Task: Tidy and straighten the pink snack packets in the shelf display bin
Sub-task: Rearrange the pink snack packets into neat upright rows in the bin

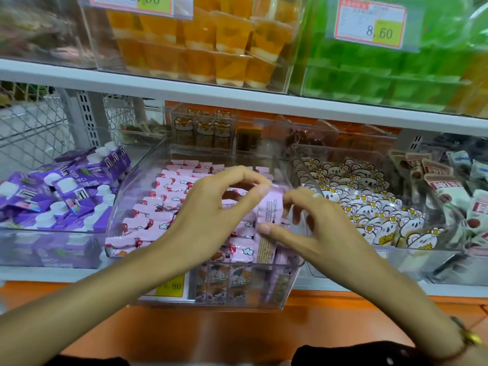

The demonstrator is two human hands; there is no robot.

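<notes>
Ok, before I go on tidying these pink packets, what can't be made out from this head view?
- Pink packets under both hands: hidden by the left hand and right hand.
- Print on the held packet: too small.
- Bin's price tag: first digits blurred behind the clear bin front.
- Upper-left bin: blurred.

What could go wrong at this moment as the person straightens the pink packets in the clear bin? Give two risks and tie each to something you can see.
1. Both the left hand and right hand pinch one upright pink packet only by its edges; it may slip and fall back crooked.
2. The left forearm hangs over the neat rows of pink packets; lowering it could knock them askew inside the clear bin.
</notes>
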